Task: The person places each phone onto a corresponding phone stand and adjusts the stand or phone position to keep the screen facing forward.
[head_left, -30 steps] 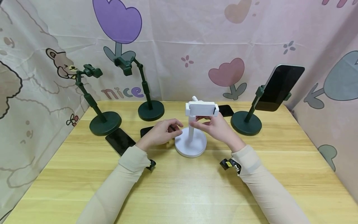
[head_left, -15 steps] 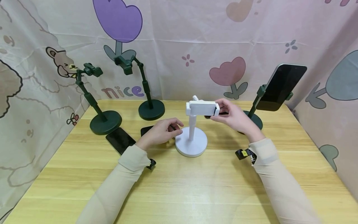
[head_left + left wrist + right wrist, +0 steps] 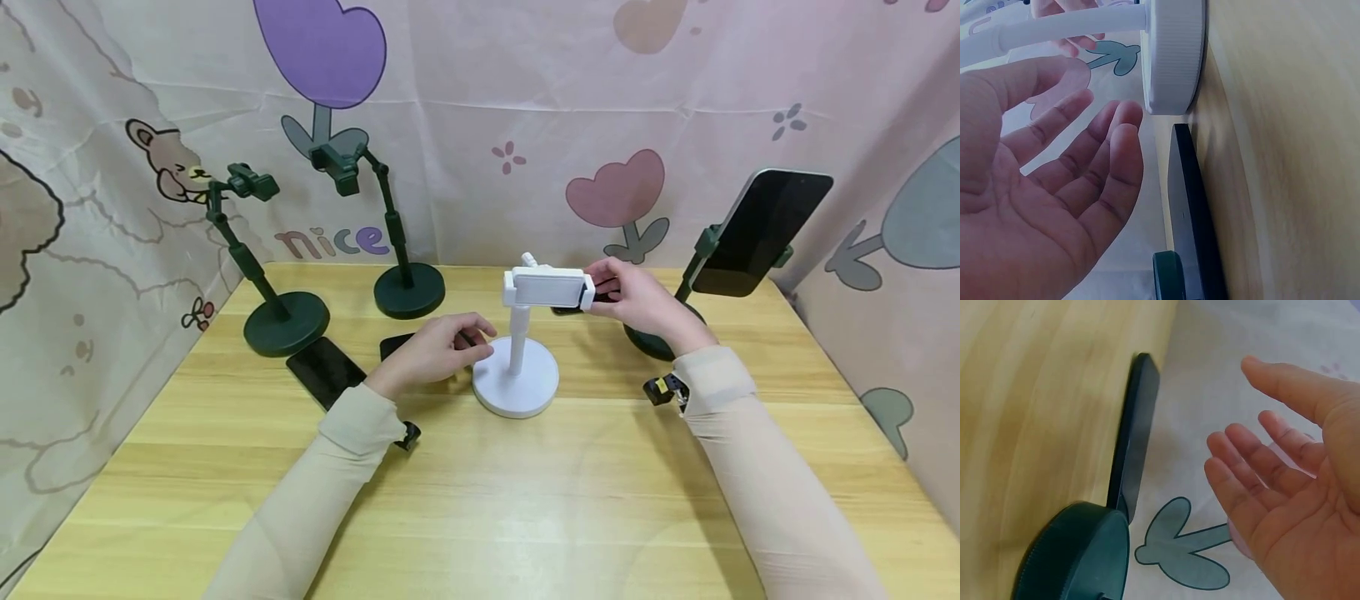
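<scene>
Because the two hands flank the white phone stand (image 3: 517, 367) so tightly, the head view suggests an easy knock. It stands upright on the table (image 3: 525, 508), the left hand (image 3: 438, 350) at its nine o'clock, fingers loosely curved around nothing, and the right hand (image 3: 637, 300) at two o'clock, fingertips just beside the clamp (image 3: 551, 288); whether they touch it, I cannot tell. A push on that clamp would act high above the base and could swivel or tip the stand. Further out at two o'clock, a green stand (image 3: 678, 329) grips a tilted phone (image 3: 759, 233); a careless swing of the right wrist could strike it and send the phone down. One dark phone (image 3: 326, 371) lies at nine o'clock, another (image 3: 393, 343) nearer, partly behind the left hand, where a dropping forearm might shove either.

From the left wrist, thumb and fingers are spread a little, nothing between them. The white base sits at twelve o'clock, with a phone's edge below it at five; dragging the base sideways would likely scrape that phone.

From the right wrist, the palm is bare, thumb well apart from the fingers. A flat phone (image 3: 1134, 440) lies at ten o'clock, the green base at seven; reaching low between them risks bumping both.
</scene>
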Demonstrator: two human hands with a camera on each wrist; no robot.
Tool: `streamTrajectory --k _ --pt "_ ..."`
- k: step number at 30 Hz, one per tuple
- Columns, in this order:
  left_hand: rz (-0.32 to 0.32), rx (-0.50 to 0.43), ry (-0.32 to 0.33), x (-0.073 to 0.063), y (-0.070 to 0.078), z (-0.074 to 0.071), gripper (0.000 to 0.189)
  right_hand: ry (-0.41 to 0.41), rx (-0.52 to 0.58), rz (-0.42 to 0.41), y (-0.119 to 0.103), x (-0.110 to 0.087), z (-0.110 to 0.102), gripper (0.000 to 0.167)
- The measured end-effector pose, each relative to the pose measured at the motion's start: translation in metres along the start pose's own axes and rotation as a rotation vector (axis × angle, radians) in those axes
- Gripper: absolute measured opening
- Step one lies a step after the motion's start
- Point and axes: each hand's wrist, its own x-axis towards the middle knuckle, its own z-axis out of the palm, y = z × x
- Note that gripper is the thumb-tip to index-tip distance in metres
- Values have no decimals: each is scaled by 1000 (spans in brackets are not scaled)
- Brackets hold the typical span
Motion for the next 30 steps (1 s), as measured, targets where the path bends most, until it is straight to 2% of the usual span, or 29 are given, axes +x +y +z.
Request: streamTrajectory --k 7,12,14,18,24,30 --pt "-3 4 -22 -1 0 0 31 -22 -176 -1 4 22 4 59" --pt "13 3 -33 0 0 0 30 -30 -277 -27 7 33 7 55" --pt "18 0 -38 0 1 0 30 -45 -302 -41 9 37 9 55" --pt "29 -4 -46 -1 2 0 30 -86 -317 -14 10 42 13 56" --pt "35 -8 -58 -2 1 1 30 -115 -453 1 7 46 19 61" --pt "47 1 -65 0 0 0 30 -100 -414 32 5 46 21 57"
